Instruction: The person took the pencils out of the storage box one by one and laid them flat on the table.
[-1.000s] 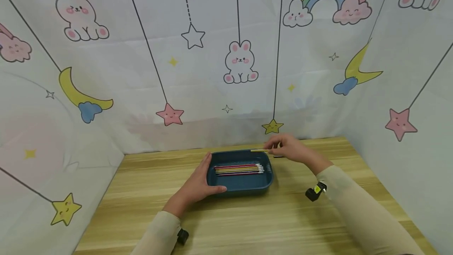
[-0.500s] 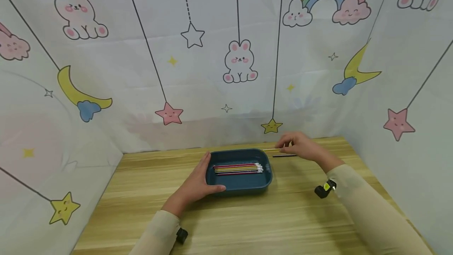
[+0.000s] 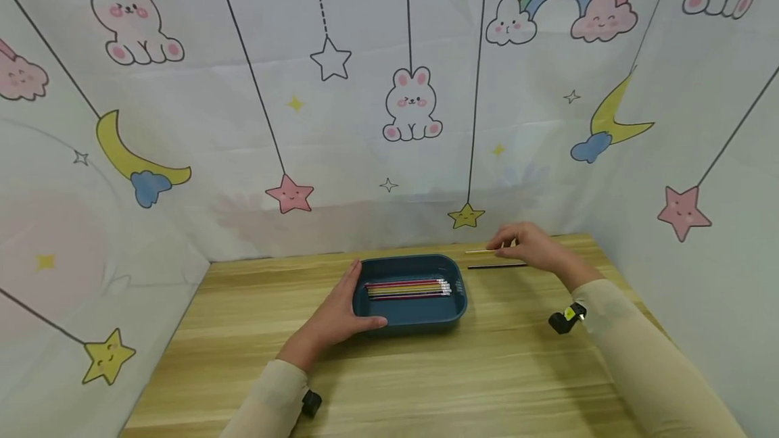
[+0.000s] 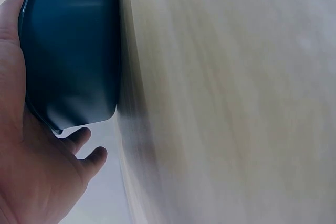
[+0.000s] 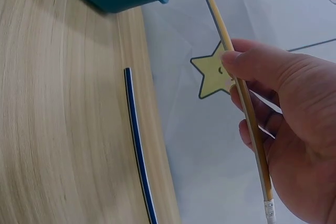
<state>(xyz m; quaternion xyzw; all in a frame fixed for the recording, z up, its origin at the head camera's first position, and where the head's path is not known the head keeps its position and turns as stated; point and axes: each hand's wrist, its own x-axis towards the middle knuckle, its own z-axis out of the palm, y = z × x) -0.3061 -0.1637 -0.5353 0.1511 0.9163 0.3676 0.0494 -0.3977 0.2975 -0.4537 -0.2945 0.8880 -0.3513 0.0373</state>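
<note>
1. Right hand (image 3: 532, 247) pinches yellow pencil (image 5: 254, 129), 2 o'clock from blue box (image 3: 414, 314)
2. Left hand (image 3: 337, 314) grips the box at 9 o'clock
3. Dark pencil (image 5: 137, 140) lies close by; picture cloth (image 3: 359, 147) hangs behind, 12 o'clock

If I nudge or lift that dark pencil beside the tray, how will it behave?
The dark pencil looks thin, so probably light. It lies unpropped on the tabletop, so a push might roll it. Likely stiff too: the similar yellow pencil looks straight in the right hand.
</note>
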